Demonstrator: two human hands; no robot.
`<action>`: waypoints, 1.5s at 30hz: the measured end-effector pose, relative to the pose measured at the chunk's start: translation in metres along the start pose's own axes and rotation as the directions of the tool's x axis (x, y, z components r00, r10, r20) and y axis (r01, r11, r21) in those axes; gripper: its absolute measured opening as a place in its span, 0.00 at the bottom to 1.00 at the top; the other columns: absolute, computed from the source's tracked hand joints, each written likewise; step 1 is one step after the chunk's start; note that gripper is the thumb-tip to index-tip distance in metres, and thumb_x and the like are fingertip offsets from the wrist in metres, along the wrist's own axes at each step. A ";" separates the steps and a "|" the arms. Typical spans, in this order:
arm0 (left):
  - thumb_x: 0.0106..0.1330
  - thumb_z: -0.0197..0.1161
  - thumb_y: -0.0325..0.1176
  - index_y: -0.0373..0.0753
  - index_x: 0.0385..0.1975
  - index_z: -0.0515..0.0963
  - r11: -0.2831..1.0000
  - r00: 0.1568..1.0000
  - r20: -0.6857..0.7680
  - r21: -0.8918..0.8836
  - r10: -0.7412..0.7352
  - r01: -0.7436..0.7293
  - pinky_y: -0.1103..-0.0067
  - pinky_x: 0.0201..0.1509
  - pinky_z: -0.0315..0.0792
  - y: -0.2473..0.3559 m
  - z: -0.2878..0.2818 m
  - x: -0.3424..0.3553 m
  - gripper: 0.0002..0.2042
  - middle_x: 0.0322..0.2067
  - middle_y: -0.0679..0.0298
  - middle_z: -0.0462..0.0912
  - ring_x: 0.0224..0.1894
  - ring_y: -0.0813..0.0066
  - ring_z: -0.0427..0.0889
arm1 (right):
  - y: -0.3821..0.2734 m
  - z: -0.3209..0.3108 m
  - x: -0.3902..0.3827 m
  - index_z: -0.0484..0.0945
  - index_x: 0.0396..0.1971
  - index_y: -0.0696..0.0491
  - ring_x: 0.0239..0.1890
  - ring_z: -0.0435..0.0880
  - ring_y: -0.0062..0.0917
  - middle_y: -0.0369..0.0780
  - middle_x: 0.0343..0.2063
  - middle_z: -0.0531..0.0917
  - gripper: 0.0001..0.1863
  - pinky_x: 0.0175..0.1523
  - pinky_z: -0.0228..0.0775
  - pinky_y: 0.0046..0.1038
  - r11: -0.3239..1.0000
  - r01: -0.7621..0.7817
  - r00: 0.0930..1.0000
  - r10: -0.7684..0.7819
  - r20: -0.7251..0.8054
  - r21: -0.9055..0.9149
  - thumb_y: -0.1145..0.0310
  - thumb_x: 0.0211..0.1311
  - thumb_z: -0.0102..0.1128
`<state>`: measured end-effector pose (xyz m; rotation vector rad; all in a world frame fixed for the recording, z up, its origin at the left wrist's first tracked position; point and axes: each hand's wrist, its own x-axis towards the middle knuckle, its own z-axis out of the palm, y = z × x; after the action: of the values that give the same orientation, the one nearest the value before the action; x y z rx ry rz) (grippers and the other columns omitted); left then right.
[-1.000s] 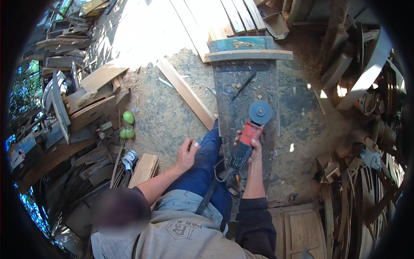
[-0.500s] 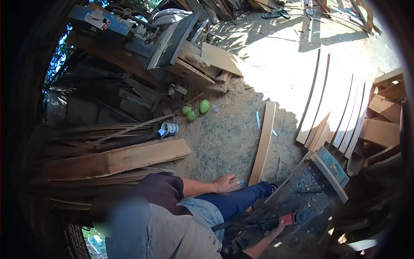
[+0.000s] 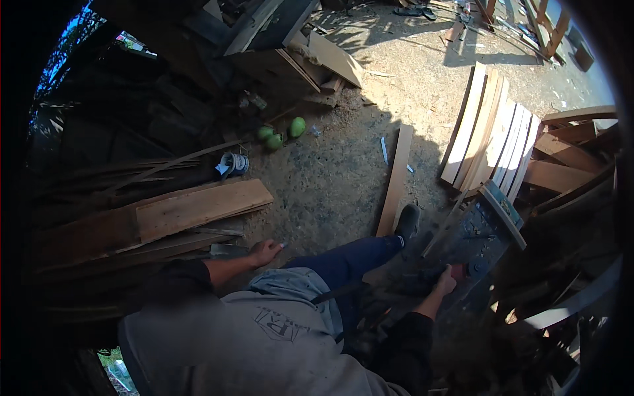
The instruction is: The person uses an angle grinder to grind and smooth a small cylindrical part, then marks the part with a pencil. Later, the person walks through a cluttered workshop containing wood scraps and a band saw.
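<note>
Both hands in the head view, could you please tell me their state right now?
Left hand: closed on a small pale object, too small to identify.
Right hand: closed around a red power tool.

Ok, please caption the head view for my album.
Right hand holding a red power tool at a dark bench, left hand pinching a small pale object.

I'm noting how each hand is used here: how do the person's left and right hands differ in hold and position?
The left hand holds a small pale object, too small to identify; the right hand grips a red power tool.
The left hand is left of the blue trouser leg; the right hand is right of it, in front of the dark bench.
Both are bare.
</note>
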<state>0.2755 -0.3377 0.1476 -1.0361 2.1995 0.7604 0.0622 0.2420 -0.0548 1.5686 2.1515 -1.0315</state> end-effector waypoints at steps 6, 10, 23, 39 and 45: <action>0.82 0.51 0.46 0.40 0.39 0.75 0.972 1.000 0.014 -0.236 0.019 -0.015 0.77 0.30 0.73 0.031 -0.088 0.071 0.16 0.28 0.65 0.79 0.28 0.77 0.78 | 0.002 0.022 -0.007 0.67 0.60 0.66 0.59 0.81 0.55 0.61 0.55 0.80 0.47 0.64 0.73 0.47 0.997 -0.062 0.983 0.069 -0.169 0.042 0.45 0.53 0.74; 0.81 0.48 0.47 0.42 0.40 0.72 0.972 0.987 0.126 -0.224 0.100 -0.070 0.77 0.27 0.75 0.079 -0.130 0.107 0.15 0.26 0.65 0.77 0.23 0.74 0.78 | -0.014 0.031 -0.033 0.53 0.73 0.68 0.66 0.73 0.54 0.61 0.63 0.72 0.58 0.71 0.67 0.46 0.983 -0.134 0.959 0.161 -0.235 0.126 0.47 0.54 0.76; 0.78 0.52 0.39 0.38 0.49 0.76 0.932 0.800 0.521 0.025 0.297 -0.362 0.81 0.29 0.69 0.252 -0.173 0.243 0.12 0.28 0.65 0.79 0.26 0.81 0.75 | -0.047 0.068 -0.042 0.53 0.74 0.64 0.62 0.75 0.50 0.56 0.60 0.74 0.59 0.66 0.71 0.45 0.953 -0.274 0.799 0.302 -0.520 0.132 0.51 0.51 0.79; 0.80 0.52 0.38 0.40 0.48 0.74 0.896 0.658 0.653 -0.074 0.376 -0.438 0.82 0.34 0.72 0.278 -0.139 0.241 0.09 0.32 0.67 0.80 0.30 0.82 0.76 | -0.055 0.058 -0.027 0.50 0.77 0.59 0.68 0.71 0.47 0.52 0.64 0.72 0.61 0.71 0.64 0.46 0.968 -0.235 0.843 0.247 -0.477 0.086 0.47 0.52 0.77; 0.78 0.57 0.36 0.38 0.46 0.76 0.850 0.547 0.740 -0.062 0.392 -0.524 0.82 0.34 0.72 0.261 -0.113 0.200 0.08 0.34 0.65 0.80 0.31 0.81 0.77 | -0.012 0.075 -0.097 0.67 0.69 0.55 0.62 0.77 0.47 0.49 0.59 0.76 0.42 0.63 0.72 0.46 0.980 0.186 0.573 -0.044 -0.818 0.077 0.55 0.57 0.74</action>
<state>-0.0706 -0.3721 0.1450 0.0309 1.7382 0.9792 0.0742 0.1198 -0.0443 2.3438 2.8289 -0.5191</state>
